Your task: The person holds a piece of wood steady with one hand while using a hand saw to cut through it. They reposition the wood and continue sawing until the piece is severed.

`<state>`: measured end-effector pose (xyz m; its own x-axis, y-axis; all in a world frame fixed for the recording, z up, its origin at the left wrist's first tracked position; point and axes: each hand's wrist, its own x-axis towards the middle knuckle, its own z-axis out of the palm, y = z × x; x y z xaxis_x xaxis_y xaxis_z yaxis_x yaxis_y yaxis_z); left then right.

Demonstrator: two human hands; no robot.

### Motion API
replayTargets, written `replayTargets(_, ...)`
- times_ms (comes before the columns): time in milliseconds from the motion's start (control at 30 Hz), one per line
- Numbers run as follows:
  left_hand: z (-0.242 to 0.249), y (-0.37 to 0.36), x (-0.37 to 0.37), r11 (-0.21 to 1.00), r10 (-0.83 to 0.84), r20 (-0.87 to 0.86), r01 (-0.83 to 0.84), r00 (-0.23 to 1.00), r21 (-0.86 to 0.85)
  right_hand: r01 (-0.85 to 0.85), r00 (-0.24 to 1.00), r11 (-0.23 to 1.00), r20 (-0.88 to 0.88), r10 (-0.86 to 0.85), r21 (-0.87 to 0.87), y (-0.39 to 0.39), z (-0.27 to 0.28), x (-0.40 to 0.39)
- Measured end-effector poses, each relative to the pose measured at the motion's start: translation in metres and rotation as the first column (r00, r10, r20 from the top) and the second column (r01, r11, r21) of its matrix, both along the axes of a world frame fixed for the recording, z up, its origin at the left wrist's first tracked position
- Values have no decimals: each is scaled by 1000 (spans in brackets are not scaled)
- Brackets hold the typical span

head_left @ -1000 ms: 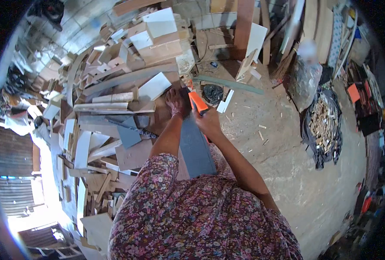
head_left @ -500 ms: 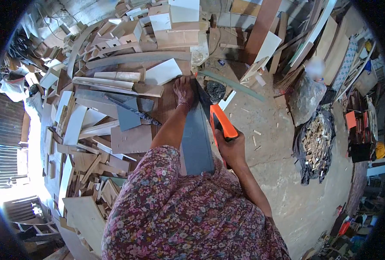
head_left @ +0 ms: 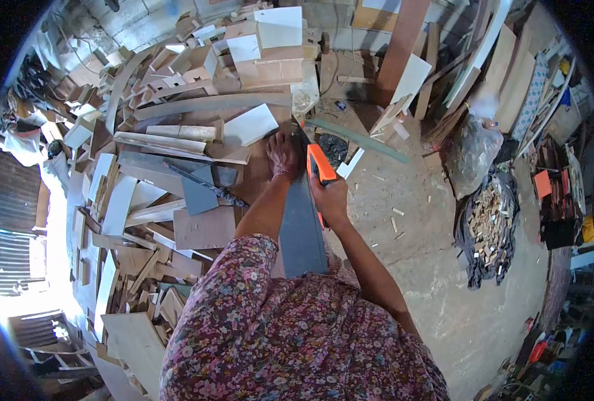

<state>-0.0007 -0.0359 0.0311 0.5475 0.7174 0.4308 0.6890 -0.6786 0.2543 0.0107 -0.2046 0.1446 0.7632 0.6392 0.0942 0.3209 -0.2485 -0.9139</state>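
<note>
A long grey board [head_left: 301,230] runs away from my body along the edge of the wood-strewn work surface. My left hand [head_left: 282,158] presses down near its far end, fingers spread and holding nothing. On the board's right side my right hand [head_left: 330,198] is closed around the orange and black handle of a handsaw [head_left: 318,159]. The dark blade [head_left: 299,137] points away from me, beside my left fingers. Whether its teeth are in the board cannot be made out.
Offcuts and boards [head_left: 136,194] crowd the left side, with wooden blocks [head_left: 196,63] piled beyond. A green strip [head_left: 363,142] and a black plastic bag [head_left: 334,148] lie ahead right. Wood scraps fill a black sack [head_left: 487,224] on the concrete floor [head_left: 410,267].
My right hand has pushed the saw forward and slightly left, straightening my right arm. My left hand stays pressed near the board's far end. The view has shifted a little.
</note>
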Motion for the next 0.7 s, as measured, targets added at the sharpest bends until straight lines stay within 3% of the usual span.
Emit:
replayTargets(67, -2, 5, 2, 999, 34, 5, -34, 999, -37, -29, 999, 998, 32, 31, -64, -19, 47, -22)
replayTargets(133, -1, -2, 3, 997, 30, 67, -35, 997, 66, -62, 998, 998, 8, 62, -11, -52, 63, -39)
replayTargets(167, 14, -6, 1, 998, 23, 53, -20, 998, -67, -38, 995, 999, -90, 39, 21, -67, 57, -39)
replayTargets(200, -18, 6, 6, 996, 66, 146, -74, 987, 54, -20, 981, 998, -192, 30, 54, -75, 51, -36)
replayTargets(300, -13, 3, 2, 981, 27, 216, -67, 976, 180, -26, 953, 1000, -303, 26, 2, -83, 66, -35)
replayTargets(400, -7, 1, 3, 998, 47, 162, -53, 986, 30, -44, 983, 998, -180, 36, -35, -79, 65, -47)
replayTargets(533, 4, -3, 0, 999, 18, 136, -12, 991, -46, -9, 973, 1000, -230, 13, 16, -70, 53, -42)
replayTargets(667, 5, -2, -7, 993, -42, 129, 27, 991, 114, -27, 997, 1000, -75, 27, 1, -40, 17, -38)
replayTargets(700, 5, 4, -5, 998, -36, 38, 37, 999, -47, -27, 998, 999, -59, 29, 40, -36, 14, -40)
